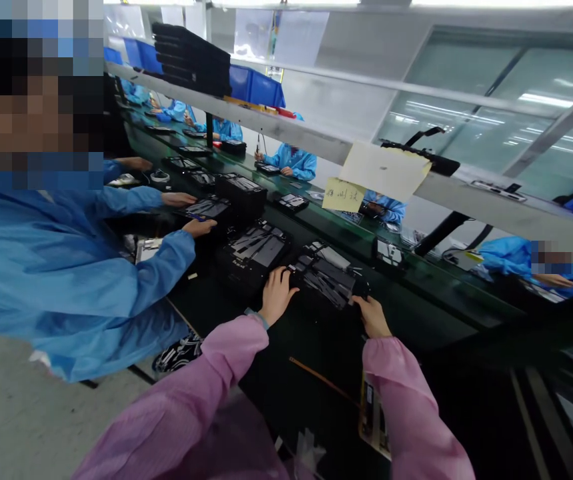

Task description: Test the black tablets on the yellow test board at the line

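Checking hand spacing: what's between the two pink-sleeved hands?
Head view: a black tray loaded with flat grey and dark strips lies between left hand and right hand, both at its edges.

Wearer's sleeves point(402, 383) pink — strips point(327, 280) dark grey, perhaps black — note point(343, 196) yellow.

Both arms point(236, 347) stretch forward, left hand point(277, 298) and right hand point(373, 316) apart, each partly curled.
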`<state>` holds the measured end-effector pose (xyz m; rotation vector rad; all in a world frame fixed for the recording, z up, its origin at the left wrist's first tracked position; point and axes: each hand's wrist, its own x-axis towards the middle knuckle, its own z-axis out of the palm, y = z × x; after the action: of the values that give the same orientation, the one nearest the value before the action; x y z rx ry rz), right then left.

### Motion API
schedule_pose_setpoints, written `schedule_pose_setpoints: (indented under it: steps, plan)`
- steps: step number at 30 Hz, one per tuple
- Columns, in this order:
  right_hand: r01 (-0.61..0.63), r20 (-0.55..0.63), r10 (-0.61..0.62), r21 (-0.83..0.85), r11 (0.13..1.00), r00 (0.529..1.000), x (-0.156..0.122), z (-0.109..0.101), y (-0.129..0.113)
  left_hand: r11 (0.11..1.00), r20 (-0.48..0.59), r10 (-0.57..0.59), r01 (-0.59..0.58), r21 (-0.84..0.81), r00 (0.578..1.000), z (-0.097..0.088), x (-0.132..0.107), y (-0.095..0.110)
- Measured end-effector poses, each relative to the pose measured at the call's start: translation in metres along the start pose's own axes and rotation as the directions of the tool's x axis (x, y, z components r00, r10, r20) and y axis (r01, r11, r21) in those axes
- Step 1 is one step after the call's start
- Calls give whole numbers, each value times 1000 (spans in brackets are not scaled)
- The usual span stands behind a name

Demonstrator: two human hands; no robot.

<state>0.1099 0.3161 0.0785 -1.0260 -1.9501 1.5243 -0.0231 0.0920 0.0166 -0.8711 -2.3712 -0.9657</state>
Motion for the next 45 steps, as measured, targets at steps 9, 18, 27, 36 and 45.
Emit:
schedule_pose_setpoints:
  steps: [9,18,27,36,45]
  plan:
    - [-66,32,60,233,970,998,-14,12,-42,965,34,-51,58,-255,998,-8,1,2]
    - [-194,16,194,129,972,981,-98,-67,-28,247,599,-150,616,-748,787,-88,-36,2]
    - [71,337,-43,-71,995,940,-159,-6,33,97,763,-334,825,-556,553,-136,-80,-27]
    - [598,500,-329,-670,438,801,-177,11,93,134,696,-635,935,-327,335,-186,-106,-89]
    - [455,266,-371,-573,682,890,-176,-30,80,171,730,-602,945,-278,323,-167,-93,-95]
